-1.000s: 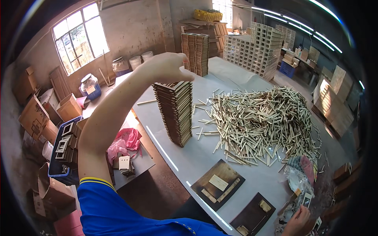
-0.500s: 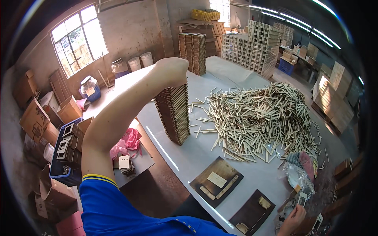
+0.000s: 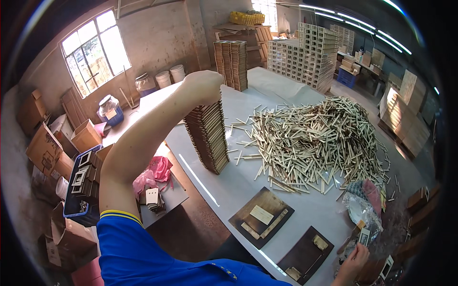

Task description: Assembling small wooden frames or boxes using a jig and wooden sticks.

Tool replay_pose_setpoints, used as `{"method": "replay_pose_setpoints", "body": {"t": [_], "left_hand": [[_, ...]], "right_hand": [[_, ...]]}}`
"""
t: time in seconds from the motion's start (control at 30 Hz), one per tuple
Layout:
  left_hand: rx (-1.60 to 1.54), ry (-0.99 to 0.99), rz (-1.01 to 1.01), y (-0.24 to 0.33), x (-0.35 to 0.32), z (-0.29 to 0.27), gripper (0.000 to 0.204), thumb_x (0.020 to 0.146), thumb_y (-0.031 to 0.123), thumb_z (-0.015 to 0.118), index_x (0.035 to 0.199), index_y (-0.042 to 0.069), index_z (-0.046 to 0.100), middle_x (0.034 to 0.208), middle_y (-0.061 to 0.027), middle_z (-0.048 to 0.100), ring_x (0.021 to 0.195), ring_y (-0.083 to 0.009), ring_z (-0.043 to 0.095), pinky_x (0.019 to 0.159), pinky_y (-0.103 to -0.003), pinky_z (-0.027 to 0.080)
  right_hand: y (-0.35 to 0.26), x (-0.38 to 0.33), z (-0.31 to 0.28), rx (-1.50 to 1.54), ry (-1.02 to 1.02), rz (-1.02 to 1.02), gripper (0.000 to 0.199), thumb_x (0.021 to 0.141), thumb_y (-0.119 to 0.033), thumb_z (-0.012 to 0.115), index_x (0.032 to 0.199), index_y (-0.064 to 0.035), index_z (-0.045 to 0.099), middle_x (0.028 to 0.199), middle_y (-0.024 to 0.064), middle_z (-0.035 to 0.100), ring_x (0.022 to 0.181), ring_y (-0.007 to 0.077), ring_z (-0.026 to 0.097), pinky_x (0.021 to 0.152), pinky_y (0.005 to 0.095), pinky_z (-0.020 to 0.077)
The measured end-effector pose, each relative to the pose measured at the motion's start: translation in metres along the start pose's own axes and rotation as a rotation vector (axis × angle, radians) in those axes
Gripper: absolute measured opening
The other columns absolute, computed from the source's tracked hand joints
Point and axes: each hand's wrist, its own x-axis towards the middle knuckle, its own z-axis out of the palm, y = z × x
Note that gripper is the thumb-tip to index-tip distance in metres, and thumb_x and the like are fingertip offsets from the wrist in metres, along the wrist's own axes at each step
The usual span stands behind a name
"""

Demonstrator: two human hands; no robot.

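Note:
My left arm reaches across to the top of a tall stack of thin brown-edged wooden pieces (image 3: 210, 138). My left hand (image 3: 205, 86) bends over the top of that stack, touching it, its fingers hidden behind the back of the hand. Low on the right, my right hand (image 3: 354, 262) is closed, its fingertips at the lower end of a small pale rectangular frame (image 3: 364, 236). Between my hands lie two dark boards: one (image 3: 253, 208) carries pale strips and a pale block, the other (image 3: 300, 264) two worn pale blocks.
A big heap of short wooden strips (image 3: 315, 143) covers the table's right half. Crumpled clear plastic (image 3: 362, 209) lies by its near edge. Another stack (image 3: 231, 66) stands farther back, before stacked pale frames (image 3: 303, 59). A blue bin (image 3: 76, 190) sits at left.
The view has shifted slightly. My left hand stays over the top of the stack, and my right hand stays at the small frame.

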Motion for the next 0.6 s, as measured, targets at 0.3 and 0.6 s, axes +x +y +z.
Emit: {"method": "replay_pose_setpoints", "body": {"t": [0.3,0.6], "left_hand": [[0.147,0.0,-0.19,-0.003,-0.006,-0.015,0.035,0.091,0.035,0.071,0.111,0.007,0.075,0.112,-0.0134,0.078,0.098,-0.0348,0.073,0.085,-0.049,0.057],[-0.351,0.452,0.542,0.133,-0.122,0.083,0.031,0.089,0.02,0.078,0.119,0.013,0.072,0.095,-0.0048,0.067,0.078,-0.0223,0.065,0.067,-0.035,0.053]], "right_hand": [[0.072,-0.039,0.052,-0.031,-0.033,0.04,0.024,0.089,0.007,0.067,0.11,-0.0035,0.072,0.111,0.0106,0.071,0.099,0.0308,0.065,0.091,0.0425,0.0526],[0.0,-0.064,0.045,0.069,-0.213,-0.01,0.029,0.083,0.007,0.073,0.11,-0.0036,0.072,0.109,0.0102,0.069,0.096,0.0308,0.064,0.09,0.0424,0.0521]]}}
